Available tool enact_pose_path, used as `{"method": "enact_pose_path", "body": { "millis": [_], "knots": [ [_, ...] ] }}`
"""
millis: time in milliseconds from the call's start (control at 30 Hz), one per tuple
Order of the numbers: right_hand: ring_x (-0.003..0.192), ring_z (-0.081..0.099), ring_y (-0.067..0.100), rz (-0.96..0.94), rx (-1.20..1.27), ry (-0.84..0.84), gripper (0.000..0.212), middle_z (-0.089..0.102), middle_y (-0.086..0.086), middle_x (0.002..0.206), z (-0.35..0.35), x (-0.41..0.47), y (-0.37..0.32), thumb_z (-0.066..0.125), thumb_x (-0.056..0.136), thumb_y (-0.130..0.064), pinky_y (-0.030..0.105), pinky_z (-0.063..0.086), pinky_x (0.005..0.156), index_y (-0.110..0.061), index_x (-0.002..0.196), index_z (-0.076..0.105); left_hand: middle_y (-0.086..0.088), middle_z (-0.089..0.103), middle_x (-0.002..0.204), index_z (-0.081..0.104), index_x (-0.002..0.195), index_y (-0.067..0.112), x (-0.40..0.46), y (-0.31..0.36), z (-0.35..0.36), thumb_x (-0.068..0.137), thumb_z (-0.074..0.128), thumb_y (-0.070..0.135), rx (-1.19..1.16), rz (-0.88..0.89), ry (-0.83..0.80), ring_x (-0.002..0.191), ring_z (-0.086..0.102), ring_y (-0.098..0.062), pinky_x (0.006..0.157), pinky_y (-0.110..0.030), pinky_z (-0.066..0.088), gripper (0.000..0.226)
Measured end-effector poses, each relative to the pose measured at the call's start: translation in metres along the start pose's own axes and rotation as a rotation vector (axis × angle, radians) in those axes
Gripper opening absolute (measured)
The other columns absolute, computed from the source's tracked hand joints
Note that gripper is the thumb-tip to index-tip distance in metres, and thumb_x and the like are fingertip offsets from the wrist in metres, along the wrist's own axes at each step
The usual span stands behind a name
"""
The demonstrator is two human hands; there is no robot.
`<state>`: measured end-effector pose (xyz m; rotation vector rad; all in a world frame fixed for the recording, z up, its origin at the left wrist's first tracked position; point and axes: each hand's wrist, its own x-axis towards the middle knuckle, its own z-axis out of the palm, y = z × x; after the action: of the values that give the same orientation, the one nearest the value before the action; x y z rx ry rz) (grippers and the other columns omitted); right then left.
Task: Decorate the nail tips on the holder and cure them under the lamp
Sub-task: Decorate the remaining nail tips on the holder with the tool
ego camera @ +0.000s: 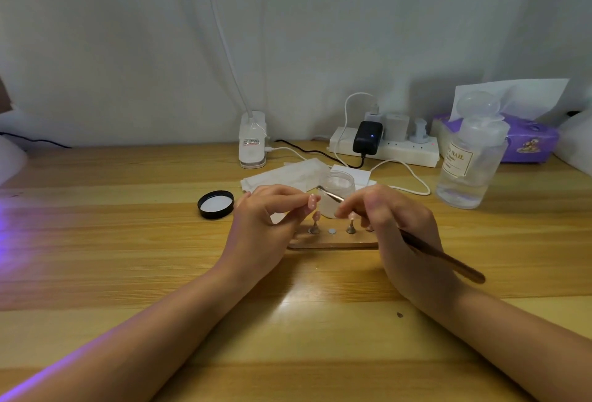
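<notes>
While the head camera is looking down across a pale wooden bench (128, 241), several other things are sitting behind the work. A white clip lamp base (252, 140) is standing against the back wall, its thin neck rising out of view. To its right a white power strip (397, 148) is carrying a black adapter (367, 138) with a small blue light, and white cables are looping forward from it. Further right a clear bottle (471, 161) with a label reading "NAIL" is standing in front of a purple tissue box (528, 140). A black jar lid (216, 204) is lying upturned left of the hands, well apart from the open clear jar (338, 191), which is standing just behind the hands on white wipes (288, 174). Violet light is spilling in from the left edge.

Both hands are partly hiding the wooden holder (333, 243), which is lying flat near the middle of the bench. On it, small metal stands are carrying pale pink nail tips (316, 216); one round spot between two stands is sitting bare. The left hand (266, 228) is pinching a pink nail tip (312, 202) between thumb and fingertips, just above the holder. The right hand (397, 225) is gripping a slim brush (442, 259), its brown handle angling back over the wrist and its metal end pointing toward the held tip, in front of the jar.
</notes>
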<state>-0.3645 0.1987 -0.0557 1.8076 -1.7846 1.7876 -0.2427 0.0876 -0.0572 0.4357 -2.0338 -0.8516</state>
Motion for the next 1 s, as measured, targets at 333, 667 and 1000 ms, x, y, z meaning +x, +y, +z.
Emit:
{"method": "enact_pose_path", "body": {
  "millis": [333,667,1000],
  "knots": [
    [0.068,0.058,0.003,-0.059,-0.021,0.03,0.031,0.061,-0.012,0.067,-0.0013,-0.0007,-0.0009,0.031,0.09,-0.032,0.025,0.044,0.065,-0.032,0.073,0.057,0.012,0.065,0.08,0.073,0.086,0.025,-0.0006,0.0061,0.0,0.077,0.062,0.031,0.012,-0.038,0.004,0.088,0.057,-0.014,0.088,-0.059,0.037,0.016],
    [0.061,0.056,0.001,-0.05,0.041,0.022,0.036,0.059,-0.005,0.059,-0.0016,-0.0013,0.003,0.031,0.091,-0.029,0.012,0.041,0.059,-0.025,0.067,0.058,0.011,0.065,0.077,0.066,0.08,0.041,-0.0014,0.0068,-0.0007,0.08,0.068,0.015,0.002,-0.063,0.023,0.085,0.058,-0.013,0.09,-0.059,0.037,0.025],
    [0.065,0.058,0.001,-0.031,0.021,0.0,0.035,0.06,-0.008,0.062,0.0001,-0.0007,0.0036,0.032,0.091,-0.033,0.011,0.04,0.062,-0.029,0.069,0.058,0.011,0.068,0.084,0.064,0.08,0.041,-0.0009,0.0073,-0.0013,0.08,0.069,0.011,-0.002,-0.088,0.035,0.091,0.061,-0.015,0.092,-0.056,0.038,0.031]
  ]
}}
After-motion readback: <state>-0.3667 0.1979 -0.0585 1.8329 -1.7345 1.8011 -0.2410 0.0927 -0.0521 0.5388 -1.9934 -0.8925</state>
